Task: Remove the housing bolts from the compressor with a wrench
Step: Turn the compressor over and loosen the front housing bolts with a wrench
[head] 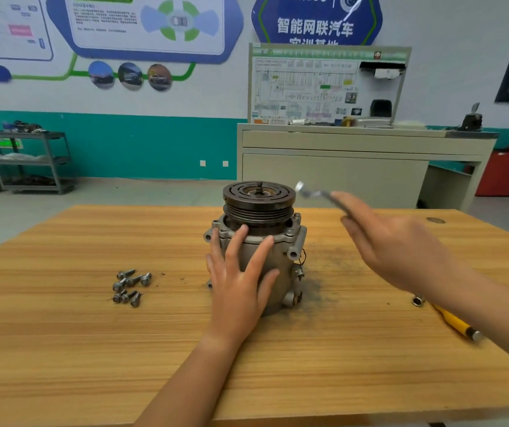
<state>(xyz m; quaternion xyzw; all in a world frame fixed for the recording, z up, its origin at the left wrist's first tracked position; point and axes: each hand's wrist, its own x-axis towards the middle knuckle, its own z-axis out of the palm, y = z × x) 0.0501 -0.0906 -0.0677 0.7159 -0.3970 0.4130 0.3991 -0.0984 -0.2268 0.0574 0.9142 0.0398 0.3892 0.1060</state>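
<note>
Fingers [237, 241] of the left hand [237, 285] are spread wide and flat against the compressor [280, 251], which stands upright mid-table [93, 349], pulley end up. The right hand [394, 241] is raised to the right of the pulley, holding the wrench [311, 192] (blurred, its head just beside the pulley rim); I cannot tell how those fingers wrap it. Loose bolts [130, 286] lie in a cluster left of the compressor. A yellow-handled tool [453, 322] lies under the right forearm.
</note>
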